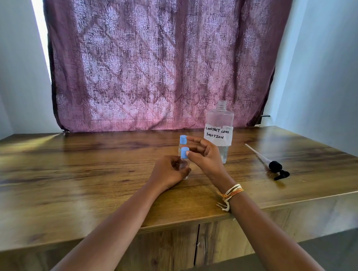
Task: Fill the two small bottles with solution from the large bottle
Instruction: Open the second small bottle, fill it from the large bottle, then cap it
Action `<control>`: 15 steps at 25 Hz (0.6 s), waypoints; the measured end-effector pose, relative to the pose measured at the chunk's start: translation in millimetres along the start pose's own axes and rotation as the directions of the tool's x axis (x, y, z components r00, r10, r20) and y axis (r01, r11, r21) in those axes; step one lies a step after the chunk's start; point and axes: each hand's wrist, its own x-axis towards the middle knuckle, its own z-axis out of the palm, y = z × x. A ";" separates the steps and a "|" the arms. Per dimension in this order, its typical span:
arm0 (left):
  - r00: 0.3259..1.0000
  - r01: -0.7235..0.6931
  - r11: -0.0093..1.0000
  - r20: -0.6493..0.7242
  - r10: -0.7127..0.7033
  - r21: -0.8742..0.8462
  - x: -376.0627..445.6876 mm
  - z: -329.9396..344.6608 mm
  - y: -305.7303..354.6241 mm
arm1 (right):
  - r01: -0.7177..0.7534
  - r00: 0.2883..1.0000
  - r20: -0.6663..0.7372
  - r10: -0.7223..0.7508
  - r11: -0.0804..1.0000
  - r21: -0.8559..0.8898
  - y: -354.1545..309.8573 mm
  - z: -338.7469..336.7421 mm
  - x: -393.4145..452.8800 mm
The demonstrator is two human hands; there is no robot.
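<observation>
Your left hand (169, 172) grips the near small bottle (184, 165) mid-table while your right hand (203, 154) pinches its blue cap (184, 152); a careless twist could topple the far small bottle (182, 142) just behind.

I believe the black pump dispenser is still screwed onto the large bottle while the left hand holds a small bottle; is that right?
Not quite. In the head view the pump dispenser lies on the table, right of the large bottle, whose neck is open. The left hand does hold a small bottle.
</observation>
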 end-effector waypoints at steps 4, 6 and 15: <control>1.000 -0.010 1.000 -0.002 0.011 0.016 0.2 -0.1 0.4 | 0.004 0.998 -0.058 -0.006 0.999 -0.035 -0.5 1.5 0.2; 1.000 -0.006 1.000 -0.001 0.006 0.030 0.8 -0.1 0.0 | 0.002 0.998 -0.069 -0.004 0.999 -0.038 0.0 1.0 0.6; 1.000 -0.016 0.999 -0.002 0.016 0.029 0.1 0.2 -1.4 | 0.003 1.000 0.000 -0.003 0.994 -0.105 4.3 1.8 2.3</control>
